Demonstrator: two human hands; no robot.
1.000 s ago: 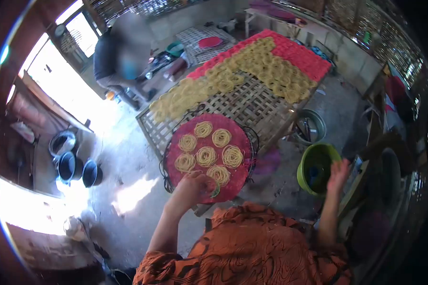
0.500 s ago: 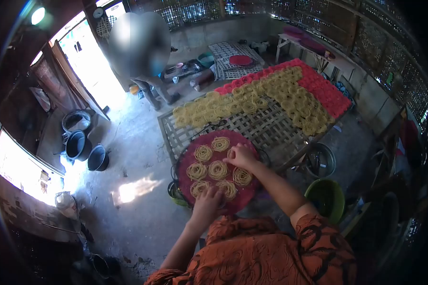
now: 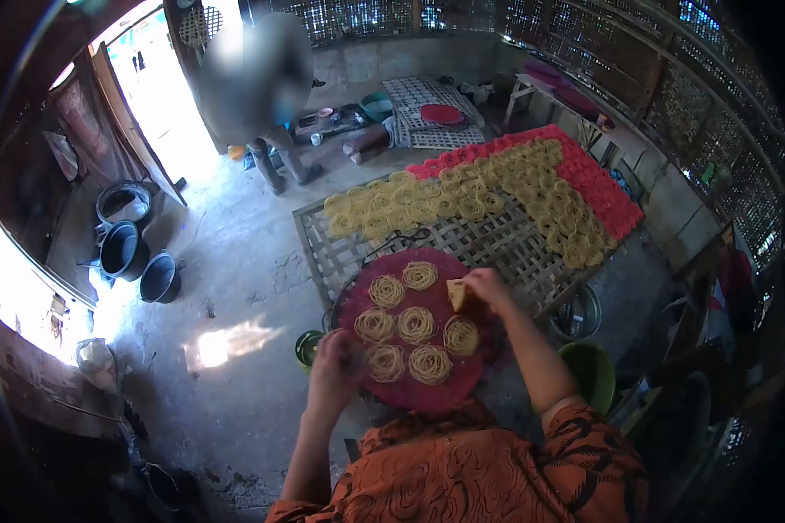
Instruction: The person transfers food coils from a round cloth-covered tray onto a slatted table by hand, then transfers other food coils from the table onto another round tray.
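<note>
Several coiled noodle nests [image 3: 416, 325] lie spaced apart on a round pink-red tray [image 3: 436, 403] in front of my body. At the tray's upper right, my right hand [image 3: 490, 289] is closed on a yellow piece [image 3: 457, 296] with a flat, pale face, tilted above the surface; its exact kind is unclear. My left hand [image 3: 333, 362] is at the tray's left edge, its fingers curled and somewhat blurred. Something round and dark may be in it, but I cannot make it out.
Beyond the tray, a woven bamboo rack [image 3: 462, 244] carries rows of yellow nests [image 3: 392, 202] and red-pink nests [image 3: 597, 196]. Dark buckets [image 3: 124, 250] stand left. A green basin [image 3: 589, 370] is at right, a green bowl [image 3: 308, 347] left of the tray. A person [image 3: 275, 157] stands near the doorway.
My right hand has moved up and right from the nests, and the yellow piece now shows in it. My left hand has gone from the lower nests to the tray's left edge. The view has shifted slightly.
</note>
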